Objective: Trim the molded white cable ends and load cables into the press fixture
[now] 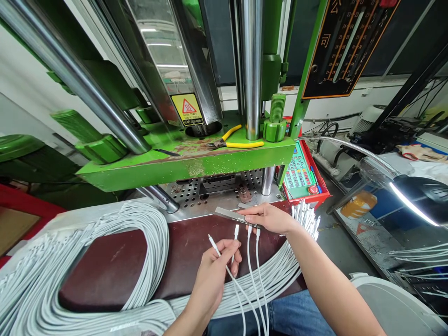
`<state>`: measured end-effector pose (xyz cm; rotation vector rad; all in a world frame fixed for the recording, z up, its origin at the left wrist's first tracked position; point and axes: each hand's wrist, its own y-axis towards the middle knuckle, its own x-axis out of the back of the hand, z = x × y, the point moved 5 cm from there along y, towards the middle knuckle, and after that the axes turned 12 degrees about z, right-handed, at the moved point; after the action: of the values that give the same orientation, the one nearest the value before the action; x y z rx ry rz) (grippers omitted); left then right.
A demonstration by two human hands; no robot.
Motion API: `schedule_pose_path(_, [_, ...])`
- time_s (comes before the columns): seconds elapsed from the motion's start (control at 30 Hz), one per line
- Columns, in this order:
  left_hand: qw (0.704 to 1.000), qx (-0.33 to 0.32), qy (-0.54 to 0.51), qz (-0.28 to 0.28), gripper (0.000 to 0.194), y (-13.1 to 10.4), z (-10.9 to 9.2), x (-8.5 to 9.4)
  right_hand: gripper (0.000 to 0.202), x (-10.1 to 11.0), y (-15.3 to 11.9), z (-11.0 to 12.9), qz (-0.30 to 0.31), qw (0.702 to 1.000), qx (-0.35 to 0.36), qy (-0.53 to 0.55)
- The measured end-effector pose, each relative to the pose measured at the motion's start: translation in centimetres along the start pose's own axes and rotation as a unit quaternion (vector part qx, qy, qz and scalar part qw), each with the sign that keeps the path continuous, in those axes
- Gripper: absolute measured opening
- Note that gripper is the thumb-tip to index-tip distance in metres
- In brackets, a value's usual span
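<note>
heaped along the left – a coiled bundle of white cables (70, 275). left hand (215, 266) pinching two thin white cable ends (224, 249). right hand (271, 218) gripping a flat grey metal bar (231, 215) – two cables plugged beneath. farther right, red tray (324, 189) holding a green keypad panel (298, 171).

Both forearms are seen bare, entering from the lower edge of the view. The left hand (217, 266) is raised in front of the body with the wrist bent slightly back, the palm turned away from the camera and the knuckles uppermost; its thumb and forefinger are pinched together, and the other fingers are curled loosely inward. The right arm is stretched further forward, coming in from the lower right corner. The right hand (271, 218) is held palm down, wrist nearly straight, with the fingers closed in a light grip and the thumb tucked beneath.
</note>
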<state>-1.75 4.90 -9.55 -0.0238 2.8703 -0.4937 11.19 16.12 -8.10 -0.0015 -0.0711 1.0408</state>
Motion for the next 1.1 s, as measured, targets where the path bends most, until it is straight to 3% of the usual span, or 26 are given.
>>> schedule_pose_path(0.6, [0.999, 0.025, -0.03, 0.028, 0.029, 0.7, -0.5, -0.8, 0.036, -0.1, 0.0, 0.0, 0.035, 0.997, 0.012, -0.068])
schedule_pose_path(0.83, [0.993, -0.041, 0.044, -0.101, 0.035, -1.3, -0.4, 1.7, 0.034, 0.8, 0.0, -0.5, -0.021, 0.999, -0.029, -0.028])
schedule_pose_path(1.1, [0.994, 0.002, -0.1, -0.035, 0.031, -2.2, -1.9, 1.3, 0.034, 1.4, 0.0, -0.6, -0.058, 0.997, -0.049, -0.024])
